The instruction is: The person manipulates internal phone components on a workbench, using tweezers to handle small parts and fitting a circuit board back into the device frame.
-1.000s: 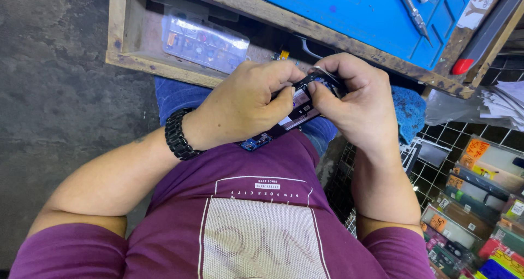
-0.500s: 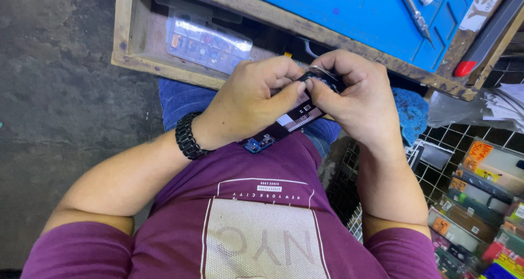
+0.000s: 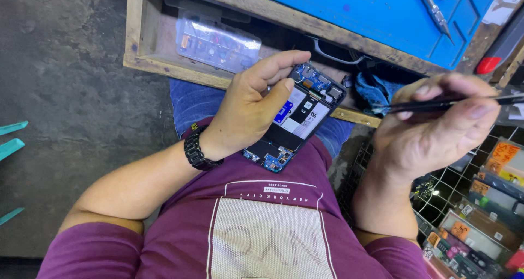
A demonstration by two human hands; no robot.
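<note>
**Opened phone held over lap, tweezers lifted off**

Left hand (image 3: pixel 248 107) grips the opened phone (image 3: pixel 295 118) by its edges, thumb pressed on top, above the lap. Looks light, stiff, fragile inside; best held by the frame only. Right hand (image 3: pixel 431 129) pinches black tweezers (image 3: pixel 436 103) between thumb and fingers, wrist raised, apart from the phone.

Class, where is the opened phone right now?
In the head view, the opened phone sits centre frame, held in the left hand above the lap, left of the right hand holding black tweezers.
</note>
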